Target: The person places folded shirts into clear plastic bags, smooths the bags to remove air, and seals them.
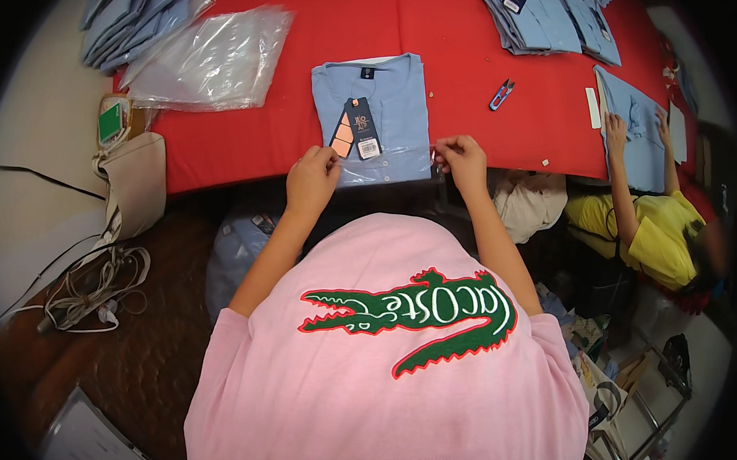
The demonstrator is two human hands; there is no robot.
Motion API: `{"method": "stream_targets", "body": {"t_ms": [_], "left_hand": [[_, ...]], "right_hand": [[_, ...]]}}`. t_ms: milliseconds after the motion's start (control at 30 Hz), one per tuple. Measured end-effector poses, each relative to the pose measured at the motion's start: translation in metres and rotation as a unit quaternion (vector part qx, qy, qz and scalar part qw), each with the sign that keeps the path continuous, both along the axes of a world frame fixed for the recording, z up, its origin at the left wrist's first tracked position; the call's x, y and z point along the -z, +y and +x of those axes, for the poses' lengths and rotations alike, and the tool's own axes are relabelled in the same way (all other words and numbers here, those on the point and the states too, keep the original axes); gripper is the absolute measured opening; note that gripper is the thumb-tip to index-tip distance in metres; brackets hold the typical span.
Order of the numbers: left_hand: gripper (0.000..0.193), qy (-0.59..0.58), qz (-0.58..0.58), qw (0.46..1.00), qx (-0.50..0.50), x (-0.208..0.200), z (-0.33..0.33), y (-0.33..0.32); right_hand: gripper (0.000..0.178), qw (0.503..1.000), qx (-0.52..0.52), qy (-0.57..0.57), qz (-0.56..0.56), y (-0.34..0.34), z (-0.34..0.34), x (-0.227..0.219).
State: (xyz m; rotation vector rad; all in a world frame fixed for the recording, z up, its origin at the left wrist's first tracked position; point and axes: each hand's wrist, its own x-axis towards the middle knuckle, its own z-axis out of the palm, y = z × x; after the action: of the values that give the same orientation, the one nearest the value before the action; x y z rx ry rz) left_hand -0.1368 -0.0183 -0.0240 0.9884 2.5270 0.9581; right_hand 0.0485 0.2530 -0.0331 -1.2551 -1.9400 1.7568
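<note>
A folded light blue shirt [404,108] lies in front of me on the red table, neckline facing away. Dark and orange hang tags [364,131] rest on its front. Clear plastic film, apparently a bag [404,172], covers the shirt's near end. At the shirt's lower left corner, my left hand [313,177] pinches the bag's edge with fingertips close to the tags. My right hand [463,162] has its thumb and fingers closed on the bag's other side, just right of the shirt.
Flat clear plastic bags [211,59] lie at the left, near piled blue shirts [139,14]. More folded shirts [542,24] sit at the far right. Blue thread snips [501,94] rest on the red table [353,20]. A co-worker in yellow [656,234] handles another blue garment [632,118].
</note>
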Motion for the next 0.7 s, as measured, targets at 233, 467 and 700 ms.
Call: {"method": "stream_targets", "body": {"t_ms": [233,467,700], "left_hand": [[0.01,-0.068,0.061,0.992,-0.089,0.016,-0.043,0.002],[0.018,-0.059,0.089,0.994,0.002,-0.003,-0.049,-0.011],[0.018,0.002,0.066,0.989,0.13,-0.028,-0.018,-0.029]], "right_hand": [[0.01,0.999,-0.029,0.004,0.032,0.017,-0.064,-0.004],[0.013,0.992,-0.008,0.049,-0.118,0.014,-0.048,-0.019],[0.017,0.988,-0.155,0.009,-0.005,-0.018,0.009,-0.02]]}}
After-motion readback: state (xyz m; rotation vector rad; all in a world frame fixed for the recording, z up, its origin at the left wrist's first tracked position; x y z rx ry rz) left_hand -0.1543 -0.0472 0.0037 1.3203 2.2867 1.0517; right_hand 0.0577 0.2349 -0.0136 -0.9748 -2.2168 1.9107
